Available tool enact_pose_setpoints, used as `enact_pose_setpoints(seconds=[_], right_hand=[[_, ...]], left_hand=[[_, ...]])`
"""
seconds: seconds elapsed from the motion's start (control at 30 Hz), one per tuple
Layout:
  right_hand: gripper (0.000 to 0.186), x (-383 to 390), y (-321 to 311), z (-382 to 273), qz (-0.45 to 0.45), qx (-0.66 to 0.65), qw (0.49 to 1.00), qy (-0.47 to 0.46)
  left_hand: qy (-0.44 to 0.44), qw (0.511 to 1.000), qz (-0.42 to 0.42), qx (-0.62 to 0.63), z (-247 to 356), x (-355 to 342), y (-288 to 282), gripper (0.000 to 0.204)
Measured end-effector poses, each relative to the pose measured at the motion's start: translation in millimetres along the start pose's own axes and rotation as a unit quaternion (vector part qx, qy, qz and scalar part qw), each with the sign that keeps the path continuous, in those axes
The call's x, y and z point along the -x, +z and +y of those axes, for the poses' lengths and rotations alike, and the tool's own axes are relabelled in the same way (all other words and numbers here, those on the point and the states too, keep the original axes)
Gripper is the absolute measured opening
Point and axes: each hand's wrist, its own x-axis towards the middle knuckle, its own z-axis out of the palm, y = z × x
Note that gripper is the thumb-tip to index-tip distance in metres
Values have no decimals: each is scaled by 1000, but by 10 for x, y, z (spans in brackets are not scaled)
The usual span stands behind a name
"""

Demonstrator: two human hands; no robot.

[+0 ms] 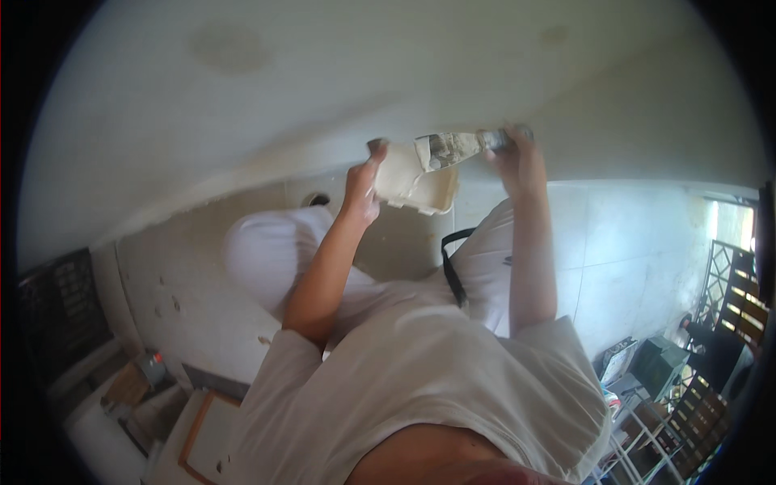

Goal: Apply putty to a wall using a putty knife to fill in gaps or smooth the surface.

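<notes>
My left hand grips the side of a cream plastic tray, with pale wet material inside and on its rim. My right hand holds a broad scraper by its handle; the blade is smeared with cream paste and lies over the tray's upper edge. A pale wall with faint patches rises just beyond both hands. Below the tray are my bent legs in light trousers, with a black strap by the right thigh.
A tiled floor surrounds me, with a dark round hole near the wall's foot. At the left are a dark grille and assorted items. A white wire rack, grey-green boxes and slatted dark pieces stand at the right.
</notes>
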Motion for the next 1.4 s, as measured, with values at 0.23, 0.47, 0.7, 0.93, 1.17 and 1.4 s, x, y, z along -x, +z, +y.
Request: enact_pose_setpoints(seconds=[0.23,0.47,0.7,0.93,1.17,1.4], right_hand=[[34,611,-463,307,21,-231,970,-70],[38,732,-662,415,85,-144,982,-87],[27,839,-466,75,82,-154,973,-150],[49,624,-318,10,-48,27,987,-152],[48,-122,2,-13,-6,221,944,-246],[49,-784,-111,220,132,416,768,-469]], left_hand=[[21,999,-42,10,-38,88,-40,48],[-4,999,-24,-34,-59,87,44,48],[-8,999,-17,-35,-34,74,26,47],[-2,999,-27,-31,-66,40,-47,47],[-9,998,-9,-57,-107,28,-75,46],[-14,997,-36,-71,-138,-18,-136,45]])
